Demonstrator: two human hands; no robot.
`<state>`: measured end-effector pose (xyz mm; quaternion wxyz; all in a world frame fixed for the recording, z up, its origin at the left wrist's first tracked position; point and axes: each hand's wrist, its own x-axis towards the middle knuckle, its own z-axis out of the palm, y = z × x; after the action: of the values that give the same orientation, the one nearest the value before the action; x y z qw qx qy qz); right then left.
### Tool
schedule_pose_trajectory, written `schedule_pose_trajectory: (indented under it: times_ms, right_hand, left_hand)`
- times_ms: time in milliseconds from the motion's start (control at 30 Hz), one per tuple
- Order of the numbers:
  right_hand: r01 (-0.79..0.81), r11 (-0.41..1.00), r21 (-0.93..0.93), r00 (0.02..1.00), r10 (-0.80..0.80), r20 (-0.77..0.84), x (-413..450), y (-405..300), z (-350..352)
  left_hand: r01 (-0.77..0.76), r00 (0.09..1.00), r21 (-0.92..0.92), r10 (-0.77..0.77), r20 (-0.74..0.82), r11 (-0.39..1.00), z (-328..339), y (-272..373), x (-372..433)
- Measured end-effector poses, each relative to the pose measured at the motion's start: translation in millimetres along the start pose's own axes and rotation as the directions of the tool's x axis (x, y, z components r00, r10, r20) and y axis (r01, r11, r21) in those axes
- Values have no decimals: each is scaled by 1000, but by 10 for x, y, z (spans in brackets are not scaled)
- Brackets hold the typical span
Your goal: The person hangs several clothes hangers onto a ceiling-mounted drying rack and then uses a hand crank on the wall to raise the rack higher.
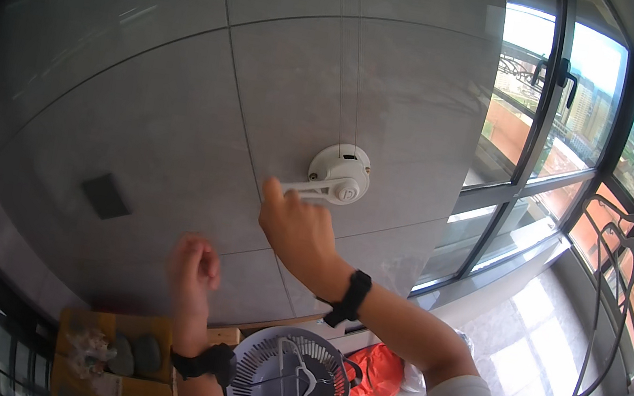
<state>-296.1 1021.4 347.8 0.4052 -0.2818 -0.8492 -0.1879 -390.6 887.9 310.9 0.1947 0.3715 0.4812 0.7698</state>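
Observation:
A white hand-crank winder (338, 170) is fixed to the grey tiled wall (283, 94). Its crank arm (315, 188) points to the left, and my right hand (297, 226) is closed around the knob end, which the fingers hide. Two thin cables (344, 79) run up the wall from the winder's housing. Lower and to the left, my left hand (195, 263) is raised in front of the wall with its fingers curled. It is blurred and nothing shows in it. Black bands circle both wrists.
Below stands a grey slotted laundry basket (249, 366) with white hangers (300, 374) in it. Cardboard boxes (109, 394) are at the lower left. A red plastic bag (379, 379) lies beside the basket. Hangers (616, 292) hang at the right by the windows (584, 96).

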Motion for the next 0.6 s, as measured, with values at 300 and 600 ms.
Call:
schedule_pose_trajectory:
  times_ms: [300, 600]
  right_hand:
    - [-182, 958, 221, 980, 158, 124, -697, 114, 364]
    - [-364, 829, 423, 926, 372, 69, -1194, 1051, 370]
  left_hand:
    - [114, 986, 26, -117, 123, 993, 266, -90, 60]
    - [182, 958, 123, -204, 203, 976, 230, -280, -74]
